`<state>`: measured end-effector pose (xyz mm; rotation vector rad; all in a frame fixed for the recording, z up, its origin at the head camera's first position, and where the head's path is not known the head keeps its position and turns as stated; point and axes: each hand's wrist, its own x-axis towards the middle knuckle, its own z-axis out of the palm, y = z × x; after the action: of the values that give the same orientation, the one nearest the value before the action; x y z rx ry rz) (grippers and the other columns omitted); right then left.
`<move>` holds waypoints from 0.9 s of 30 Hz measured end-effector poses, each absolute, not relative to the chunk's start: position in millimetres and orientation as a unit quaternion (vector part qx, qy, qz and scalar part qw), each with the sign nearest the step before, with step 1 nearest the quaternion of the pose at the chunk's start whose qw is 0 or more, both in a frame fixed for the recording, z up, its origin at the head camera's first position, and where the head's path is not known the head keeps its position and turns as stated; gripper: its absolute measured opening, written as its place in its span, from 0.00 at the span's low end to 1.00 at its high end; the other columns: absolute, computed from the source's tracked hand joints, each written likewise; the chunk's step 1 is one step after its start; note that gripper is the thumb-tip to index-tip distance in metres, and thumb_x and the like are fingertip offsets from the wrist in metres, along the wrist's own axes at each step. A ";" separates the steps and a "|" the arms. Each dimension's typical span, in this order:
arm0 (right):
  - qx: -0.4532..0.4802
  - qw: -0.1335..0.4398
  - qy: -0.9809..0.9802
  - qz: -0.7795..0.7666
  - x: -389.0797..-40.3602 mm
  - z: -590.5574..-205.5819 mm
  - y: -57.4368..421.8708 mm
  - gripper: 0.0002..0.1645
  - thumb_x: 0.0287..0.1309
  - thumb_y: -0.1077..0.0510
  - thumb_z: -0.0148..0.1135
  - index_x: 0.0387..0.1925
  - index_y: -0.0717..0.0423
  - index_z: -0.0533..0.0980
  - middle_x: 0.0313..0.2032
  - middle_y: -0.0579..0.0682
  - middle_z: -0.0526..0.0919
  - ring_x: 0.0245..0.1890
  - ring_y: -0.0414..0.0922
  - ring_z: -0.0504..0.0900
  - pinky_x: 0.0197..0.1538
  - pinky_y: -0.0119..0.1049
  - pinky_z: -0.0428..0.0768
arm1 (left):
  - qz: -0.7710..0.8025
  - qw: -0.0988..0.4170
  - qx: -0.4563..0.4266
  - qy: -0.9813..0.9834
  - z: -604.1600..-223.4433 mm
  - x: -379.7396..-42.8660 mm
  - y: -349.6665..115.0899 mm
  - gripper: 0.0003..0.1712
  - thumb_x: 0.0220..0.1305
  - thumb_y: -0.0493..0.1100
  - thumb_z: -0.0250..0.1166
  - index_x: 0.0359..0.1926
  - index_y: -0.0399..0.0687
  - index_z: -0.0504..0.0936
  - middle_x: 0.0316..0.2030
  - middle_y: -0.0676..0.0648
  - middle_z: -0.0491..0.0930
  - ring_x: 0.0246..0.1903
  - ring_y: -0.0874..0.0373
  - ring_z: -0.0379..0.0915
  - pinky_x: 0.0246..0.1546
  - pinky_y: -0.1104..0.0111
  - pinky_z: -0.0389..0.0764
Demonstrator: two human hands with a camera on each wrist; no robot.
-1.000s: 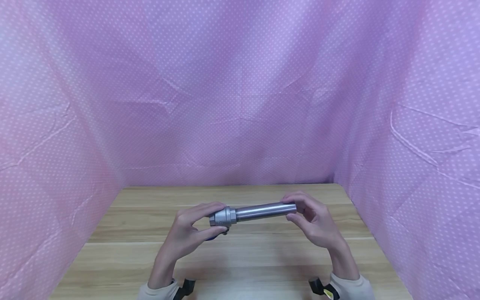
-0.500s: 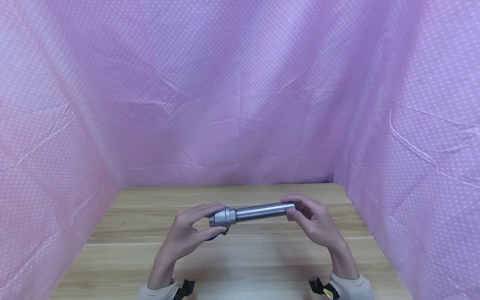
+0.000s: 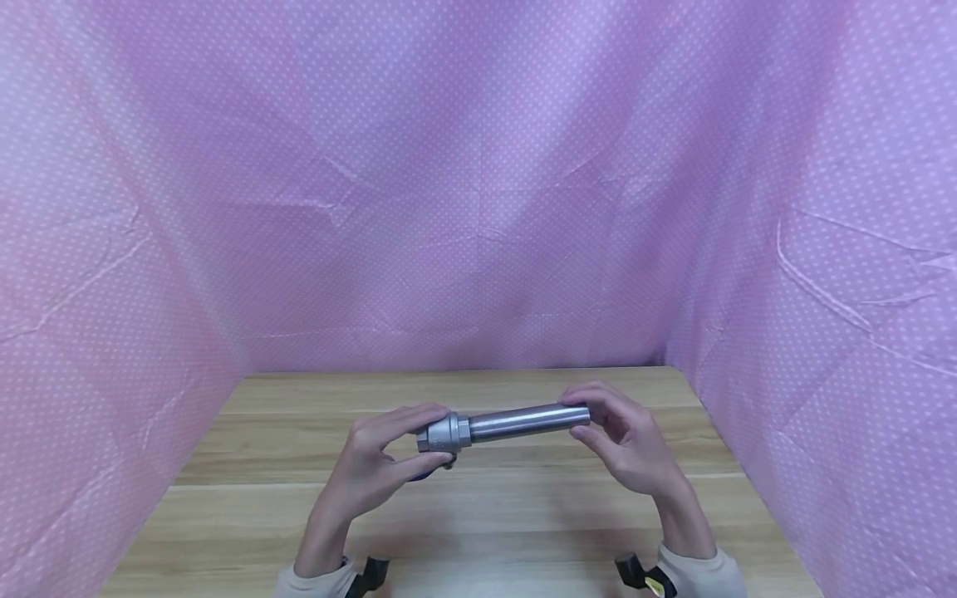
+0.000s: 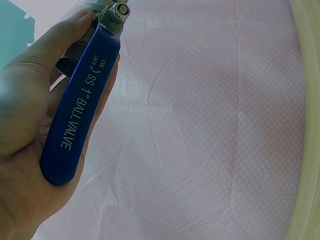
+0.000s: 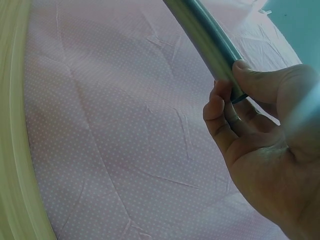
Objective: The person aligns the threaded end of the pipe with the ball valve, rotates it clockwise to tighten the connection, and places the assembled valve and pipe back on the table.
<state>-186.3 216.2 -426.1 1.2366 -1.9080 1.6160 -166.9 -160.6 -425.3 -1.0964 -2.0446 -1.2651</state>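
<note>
My left hand (image 3: 374, 465) grips a steel ball valve (image 3: 444, 433) between thumb and fingers. Its blue lever handle (image 4: 80, 110), printed "SS 1" BALL VALVE" with ON and OFF marks, lies along the palm in the left wrist view; in the head view most of it is hidden behind the thumb. A shiny metal pipe (image 3: 523, 422) runs from the valve's right end, tilted slightly up to the right, with threads showing at the joint. My right hand (image 3: 631, 448) holds the pipe's free end with the thumb below and fingers above and behind.
Below the hands is a wood-grain table (image 3: 508, 531). Pink polka-dot cloth (image 3: 478, 208) hangs behind it and along both sides. Black wrist-camera mounts (image 3: 631, 571) sit at both sleeve cuffs.
My right thumb moved up over the pipe's end, then back down, while the fingers above shifted slightly the other way. The valve and my left hand stay almost still.
</note>
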 end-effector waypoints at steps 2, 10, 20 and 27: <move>0.428 0.176 -0.682 0.567 -185.7 -425.9 217.0 0.31 0.58 0.89 0.65 0.61 0.71 0.81 0.53 0.57 0.86 0.37 0.40 0.81 0.30 0.33 0.80 | -0.463 0.246 -0.401 -0.751 -425.3 -166.8 -160.4 0.35 0.51 0.27 0.88 0.62 0.43 0.91 0.55 0.40 0.95 0.54 0.53 0.94 0.61 0.74 0.90; 0.377 0.171 -0.734 0.538 -182.1 -423.9 219.9 0.26 0.63 0.85 0.66 0.60 0.67 0.82 0.36 0.55 0.86 0.31 0.37 0.82 0.27 0.29 0.81 | -0.463 0.248 -0.400 -0.751 -425.2 -166.8 -160.6 0.36 0.50 0.26 0.88 0.62 0.43 0.91 0.55 0.40 0.95 0.55 0.53 0.94 0.62 0.75 0.89; 0.391 0.164 -0.714 0.557 -184.9 -426.4 219.9 0.28 0.63 0.85 0.65 0.63 0.69 0.81 0.49 0.52 0.89 0.39 0.33 0.85 0.32 0.30 0.85 | -0.467 0.246 -0.400 -0.749 -424.2 -167.0 -159.1 0.35 0.50 0.26 0.88 0.62 0.42 0.91 0.55 0.40 0.95 0.54 0.55 0.94 0.61 0.76 0.89; 0.441 0.161 -0.661 0.585 -187.2 -426.2 217.8 0.33 0.59 0.89 0.64 0.65 0.74 0.78 0.61 0.59 0.85 0.54 0.39 0.87 0.47 0.26 0.88 | -0.466 0.247 -0.400 -0.749 -422.8 -167.2 -158.4 0.36 0.50 0.26 0.88 0.62 0.42 0.91 0.55 0.40 0.95 0.54 0.54 0.94 0.62 0.76 0.89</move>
<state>-187.2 217.8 -426.2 1.2593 -1.8876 1.6708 -167.2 -158.4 -422.8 -1.0918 -2.0433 -1.2695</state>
